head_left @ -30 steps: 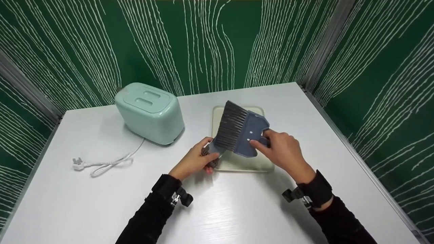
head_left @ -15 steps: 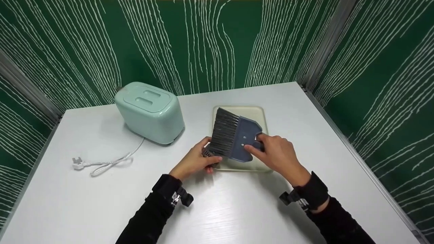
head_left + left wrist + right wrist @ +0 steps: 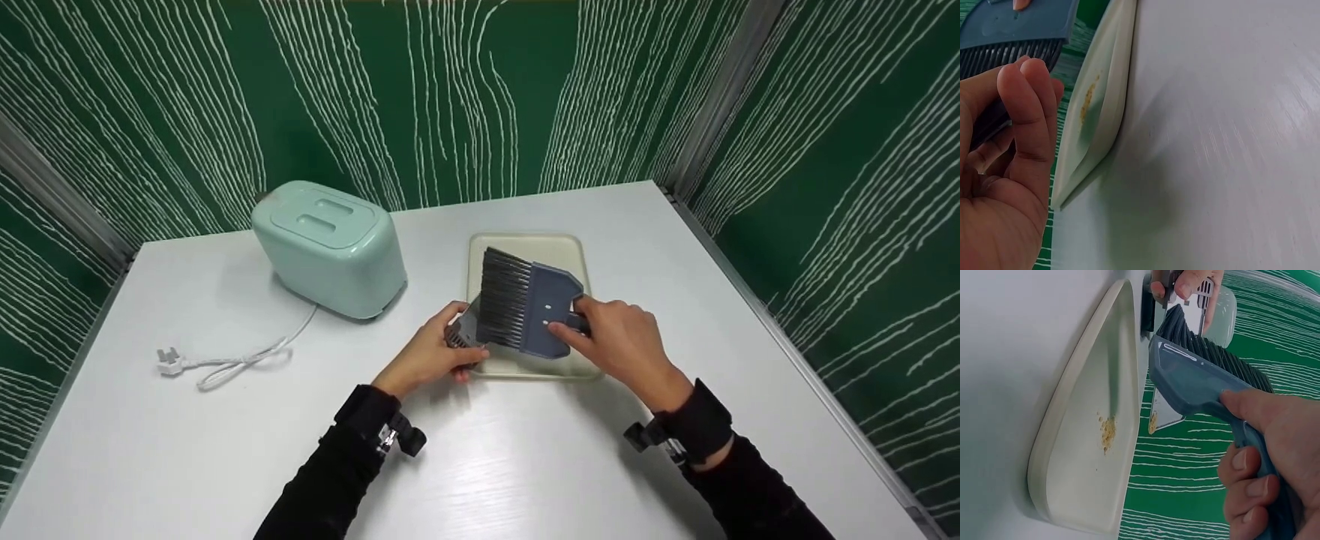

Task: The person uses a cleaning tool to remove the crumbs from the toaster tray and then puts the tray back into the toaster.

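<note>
My right hand (image 3: 626, 334) grips the handle of a blue dustpan brush (image 3: 546, 311) with dark bristles. In my left hand (image 3: 427, 352) is a thin metal crumb tray (image 3: 1166, 413), pinched at its slotted dark end (image 3: 465, 334). The bristles lie across the crumb tray and hide much of it in the head view; whether they touch it I cannot tell. Yellowish crumbs (image 3: 1153, 423) cling to a corner of the crumb tray in the right wrist view. Below both hands' work lies a cream tray (image 3: 551, 244), with a small pile of crumbs (image 3: 1108, 433) on its floor.
To the left stands a mint-green toaster (image 3: 330, 255), its white cord and plug (image 3: 172, 363) lying on the white table (image 3: 337, 465). Green walls (image 3: 525, 112) with white streaks close off the back and sides.
My right hand has brought the brush down and left over the crumb tray, then slightly back to the right. My left hand has stayed nearly still, still holding the crumb tray.
</note>
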`<state>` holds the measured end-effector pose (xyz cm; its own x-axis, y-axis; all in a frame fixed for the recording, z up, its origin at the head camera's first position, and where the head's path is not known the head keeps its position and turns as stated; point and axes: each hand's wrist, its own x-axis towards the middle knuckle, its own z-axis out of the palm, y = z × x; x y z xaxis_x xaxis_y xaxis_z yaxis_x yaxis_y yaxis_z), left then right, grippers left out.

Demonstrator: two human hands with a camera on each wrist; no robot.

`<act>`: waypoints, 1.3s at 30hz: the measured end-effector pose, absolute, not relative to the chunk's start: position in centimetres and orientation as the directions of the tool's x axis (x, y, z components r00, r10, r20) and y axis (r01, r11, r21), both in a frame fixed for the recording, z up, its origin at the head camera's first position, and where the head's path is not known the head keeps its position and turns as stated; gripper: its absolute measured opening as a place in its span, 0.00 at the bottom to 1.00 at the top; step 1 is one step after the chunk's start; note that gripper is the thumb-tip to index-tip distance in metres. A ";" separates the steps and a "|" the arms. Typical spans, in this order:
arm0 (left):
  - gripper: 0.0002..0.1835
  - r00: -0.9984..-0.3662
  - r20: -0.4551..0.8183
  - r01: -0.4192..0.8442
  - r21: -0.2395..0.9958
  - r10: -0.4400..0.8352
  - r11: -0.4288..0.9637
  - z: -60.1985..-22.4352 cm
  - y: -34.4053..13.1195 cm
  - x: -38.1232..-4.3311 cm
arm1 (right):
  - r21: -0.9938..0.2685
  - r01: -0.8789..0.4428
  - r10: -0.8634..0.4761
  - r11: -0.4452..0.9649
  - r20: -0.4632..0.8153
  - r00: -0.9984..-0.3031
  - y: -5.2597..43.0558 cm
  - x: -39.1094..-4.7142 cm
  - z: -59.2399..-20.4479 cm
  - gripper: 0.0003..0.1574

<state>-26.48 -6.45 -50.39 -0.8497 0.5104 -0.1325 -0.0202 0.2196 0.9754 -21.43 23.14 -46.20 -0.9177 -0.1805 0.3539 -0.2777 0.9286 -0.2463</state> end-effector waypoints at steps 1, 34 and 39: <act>0.33 -0.848 -0.130 -0.017 0.976 0.514 0.218 -50.4 -6.5 -26.5 | -0.233 -0.277 -0.180 0.932 0.366 -0.913 23.2 -21.5 -46.2 0.29; 0.33 -0.843 -0.148 -0.045 0.978 0.518 0.205 -50.6 -6.7 -26.3 | -0.055 -0.144 -0.080 0.988 0.618 -0.782 25.8 -22.7 -46.8 0.28; 0.33 -0.846 -0.148 -0.042 0.976 0.512 0.213 -50.6 -6.7 -26.3 | -0.097 -0.138 -0.047 0.986 0.630 -0.775 25.9 -22.7 -46.2 0.27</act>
<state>-26.27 -6.65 -50.59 -0.8464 0.5116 -0.1482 -0.0423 0.2129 0.9762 -22.66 25.94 -46.23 -0.7755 -0.0468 0.6296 -0.1382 0.9857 -0.0969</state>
